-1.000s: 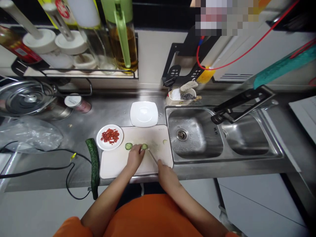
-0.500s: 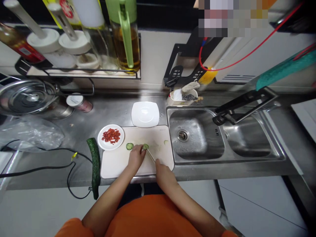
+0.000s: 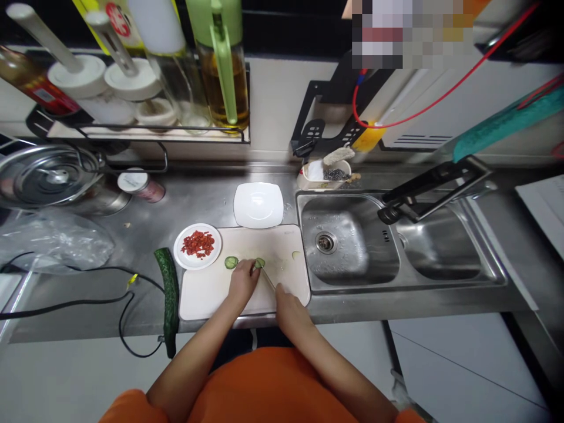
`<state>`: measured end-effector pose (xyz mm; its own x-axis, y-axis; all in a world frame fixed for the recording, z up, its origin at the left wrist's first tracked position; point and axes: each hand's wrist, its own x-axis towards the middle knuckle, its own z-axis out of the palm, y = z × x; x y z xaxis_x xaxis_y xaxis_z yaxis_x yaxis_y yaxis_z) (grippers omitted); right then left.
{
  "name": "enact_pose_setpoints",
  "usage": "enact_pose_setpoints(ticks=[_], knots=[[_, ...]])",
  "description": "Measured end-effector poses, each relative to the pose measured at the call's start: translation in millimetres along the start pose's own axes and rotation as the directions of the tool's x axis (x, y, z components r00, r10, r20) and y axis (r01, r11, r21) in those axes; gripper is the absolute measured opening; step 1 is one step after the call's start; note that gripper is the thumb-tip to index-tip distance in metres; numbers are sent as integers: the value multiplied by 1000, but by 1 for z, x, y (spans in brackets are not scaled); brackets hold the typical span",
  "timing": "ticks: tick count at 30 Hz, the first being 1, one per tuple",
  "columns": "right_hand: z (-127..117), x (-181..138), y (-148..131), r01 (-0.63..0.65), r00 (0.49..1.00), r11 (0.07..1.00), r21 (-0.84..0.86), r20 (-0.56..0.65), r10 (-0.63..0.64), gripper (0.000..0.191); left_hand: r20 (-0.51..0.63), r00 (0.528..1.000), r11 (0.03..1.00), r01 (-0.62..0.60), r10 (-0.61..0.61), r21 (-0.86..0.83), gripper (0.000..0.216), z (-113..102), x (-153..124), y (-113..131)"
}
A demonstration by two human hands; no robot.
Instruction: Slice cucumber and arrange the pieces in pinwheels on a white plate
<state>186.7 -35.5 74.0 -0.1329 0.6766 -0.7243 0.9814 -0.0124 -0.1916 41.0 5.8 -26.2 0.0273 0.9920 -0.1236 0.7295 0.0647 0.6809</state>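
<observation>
On the white cutting board (image 3: 202,296), my left hand (image 3: 244,281) is closed on a cucumber piece (image 3: 259,262), its fingertips at the piece's left side. My right hand (image 3: 291,305) grips a knife (image 3: 268,278), whose blade slants up and left to that piece. The handle is mostly hidden in the fingers. Left of my left hand, cut cucumber slices (image 3: 231,262) lie on the board. A thin pale green sliver (image 3: 295,255) rests near the right edge. A long, dark green cucumber (image 3: 167,296) lies on the counter to the left of the board.
A round white plate (image 3: 177,252) of chopped red bits touches the board's upper left. Behind stands a white square dish (image 3: 258,205). To the right is a double sink (image 3: 343,235) with a black faucet (image 3: 423,200). Black cables (image 3: 88,302) and a plastic bag (image 3: 57,241) lie left.
My right hand and the knife have shifted very slightly left. My left hand keeps its place on the cucumber piece, and the view has moved a little.
</observation>
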Motion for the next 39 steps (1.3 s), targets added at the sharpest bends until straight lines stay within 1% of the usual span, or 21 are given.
enact_pose_setpoints(ticks=[4, 8, 10, 13, 17, 20, 22, 24, 27, 29, 32, 33, 35, 37, 39], knots=[[1, -9, 6, -28, 999, 999, 30, 33, 27, 53, 24, 1000, 1000, 10, -10, 5, 20, -1, 0, 1], [3, -22, 17, -91, 991, 992, 86, 106, 82, 48, 16, 1000, 1000, -5, 5, 13, 28, -1, 1, 2], [5, -26, 23, -112, 988, 990, 89, 118, 101, 50, 21, 1000, 1000, -12, 11, 19, 30, -1, 2, 4], [8, -27, 28, -121, 986, 989, 82, 123, 110, 53, 22, 1000, 1000, 8, -8, 13, 27, 0, 6, 7], [8, -26, 29, -97, 990, 992, 84, 111, 88, 55, 10, 998, 998, 57, -57, 9, 20, -2, 11, 13], [7, -26, 29, -102, 988, 991, 81, 121, 92, 55, 52, 994, 995, 96, -96, -11, 11, -5, 13, 18], [6, -26, 28, -110, 987, 991, 78, 128, 100, 52, 93, 986, 988, 141, -135, -64, 5, -10, 12, 19], [6, -26, 29, -110, 987, 991, 81, 124, 99, 51, 97, 979, 974, 191, -179, -125, 10, -19, 9, 17], [7, -26, 30, -107, 988, 991, 86, 124, 96, 52, 7, 962, 944, 269, -272, -194, 16, -38, 4, 7], [8, -26, 31, -105, 988, 991, 81, 119, 95, 55, -57, 934, 916, 330, -351, -227, 18, -52, 2, -5], [10, -26, 31, -88, 992, 993, 77, 93, 81, 58, -113, 902, 898, 389, -417, -208, 19, -67, 1, -21], [11, -26, 31, -80, 994, 994, 75, 84, 74, 58, -128, 899, 901, 394, -419, -182, 19, -70, 1, -25], [12, -25, 32, -65, 997, 996, 65, 53, 61, 57, -150, 909, 920, 376, -390, -112, 18, -72, 0, -31], [13, -25, 35, -52, 998, 997, 58, 21, 51, 55, -164, 933, 947, 321, -319, -18, 17, -70, -1, -34], [14, -26, 39, -22, 1000, 997, 80, -14, 24, 49, -174, 960, 969, 236, -220, 77, 19, -68, -2, -36]])
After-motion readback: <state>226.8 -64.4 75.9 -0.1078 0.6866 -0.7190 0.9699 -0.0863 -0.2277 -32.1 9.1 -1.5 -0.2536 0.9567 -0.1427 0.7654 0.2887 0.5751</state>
